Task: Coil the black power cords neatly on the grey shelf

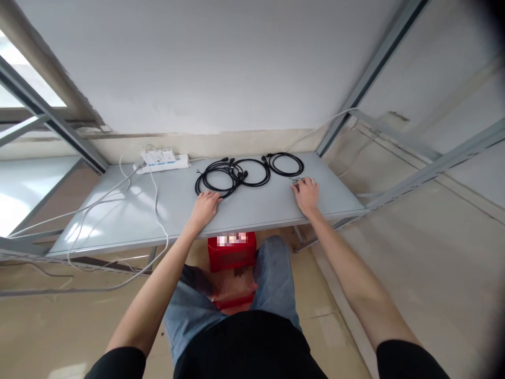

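Several coiled black cables with plugs lie on the grey shelf. On the left, a coil partly overlaps the others, and my left hand rests at its front edge, fingers lying on the surface beside the cable. The middle coil touches this group. A separate coil sits at the back right. In front of it, my right hand is curled over a few thin dark ties; its fingertips partly hide them.
A white power strip with plugs and adapters stands at the back left. White cords trail from it over the front edge. Metal uprights frame the grey shelf. A red box is beneath, between my knees.
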The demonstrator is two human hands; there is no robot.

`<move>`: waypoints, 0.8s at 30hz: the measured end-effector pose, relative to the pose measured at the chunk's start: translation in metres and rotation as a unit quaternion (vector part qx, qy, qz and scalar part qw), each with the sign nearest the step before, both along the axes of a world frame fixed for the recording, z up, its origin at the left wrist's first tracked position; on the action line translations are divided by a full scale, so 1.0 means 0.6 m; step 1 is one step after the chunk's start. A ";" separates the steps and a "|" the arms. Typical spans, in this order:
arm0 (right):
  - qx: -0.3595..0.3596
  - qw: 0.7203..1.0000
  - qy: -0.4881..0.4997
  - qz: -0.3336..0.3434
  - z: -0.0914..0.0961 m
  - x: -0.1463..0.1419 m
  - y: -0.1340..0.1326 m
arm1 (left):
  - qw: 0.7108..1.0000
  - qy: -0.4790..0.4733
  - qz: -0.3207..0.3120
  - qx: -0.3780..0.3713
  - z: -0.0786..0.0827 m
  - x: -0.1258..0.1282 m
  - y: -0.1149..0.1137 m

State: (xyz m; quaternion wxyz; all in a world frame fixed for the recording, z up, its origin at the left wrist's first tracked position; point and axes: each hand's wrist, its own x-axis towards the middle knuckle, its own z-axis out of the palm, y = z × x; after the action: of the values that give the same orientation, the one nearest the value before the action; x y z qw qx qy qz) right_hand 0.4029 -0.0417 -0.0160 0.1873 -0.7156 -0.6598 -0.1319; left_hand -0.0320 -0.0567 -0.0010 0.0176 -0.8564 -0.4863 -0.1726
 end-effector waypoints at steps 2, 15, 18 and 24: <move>-0.006 1.000 -0.006 -0.007 -0.002 0.001 0.003 | 1.000 -0.004 -0.005 0.000 -0.002 -0.001 0.003; -0.047 0.999 0.023 -0.009 -0.007 0.011 0.038 | 1.000 -0.011 -0.024 -0.003 -0.001 -0.001 0.014; -0.048 0.999 0.016 -0.006 -0.008 0.013 0.038 | 0.998 -0.030 -0.043 -0.028 0.001 -0.001 0.012; -0.047 0.999 0.000 0.003 -0.014 0.019 0.037 | 0.998 -0.058 -0.025 -0.032 0.003 0.002 0.004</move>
State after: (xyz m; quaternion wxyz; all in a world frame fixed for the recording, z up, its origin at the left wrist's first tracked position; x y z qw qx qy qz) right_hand 0.4142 -0.0196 -0.0246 0.1537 -0.7217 -0.6674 -0.0999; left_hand -0.0306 -0.0540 0.0006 -0.0421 -0.8571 -0.4700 -0.2066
